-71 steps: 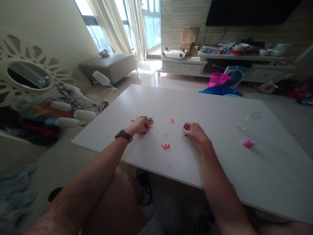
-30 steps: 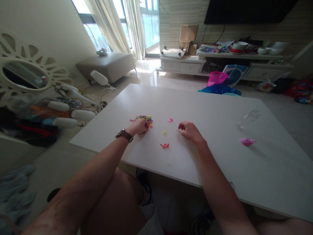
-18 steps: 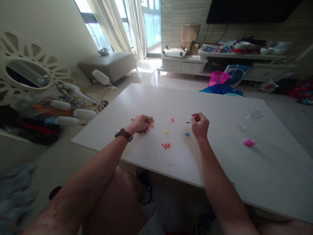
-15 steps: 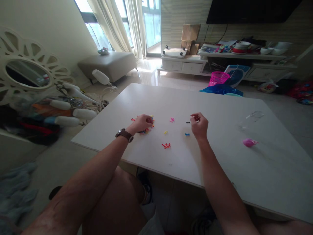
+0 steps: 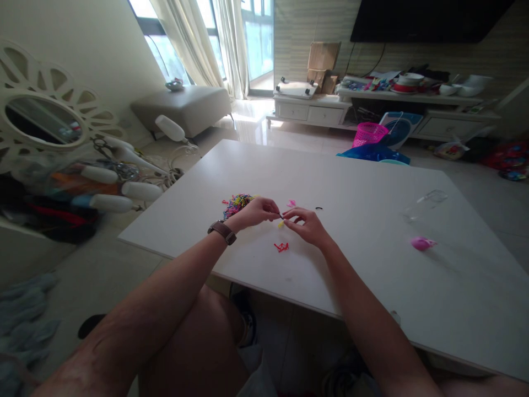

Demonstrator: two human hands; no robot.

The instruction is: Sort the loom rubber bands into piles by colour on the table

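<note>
My left hand [image 5: 260,210] and my right hand [image 5: 305,224] meet over the middle of the white table [image 5: 264,165]. Between their fingertips is a small dark rubber band [image 5: 281,216], pinched by the left fingers and touched by the right thumb and forefinger. Behind the left hand lies a heap of multicoloured little bands [image 5: 237,205]. Close to the fingers are a few pink bands [image 5: 291,203], a partly covered yellow bit [image 5: 280,224] and a black band [image 5: 318,208]. Nearer me lies a small group of red bands [image 5: 281,247]. The blue pieces are hidden by the right hand.
To the right on the table are a clear plastic container [image 5: 430,198] and a pink pouch-like object [image 5: 422,243]. A lamp with white shades [image 5: 142,191] stands by the left edge. Past the far edge are a pink basket [image 5: 371,134] and blue plastic [image 5: 372,151].
My left hand has moved right, away from the heap, carrying a dark band. My right hand has come left to meet it, passing over the blue pieces.
</note>
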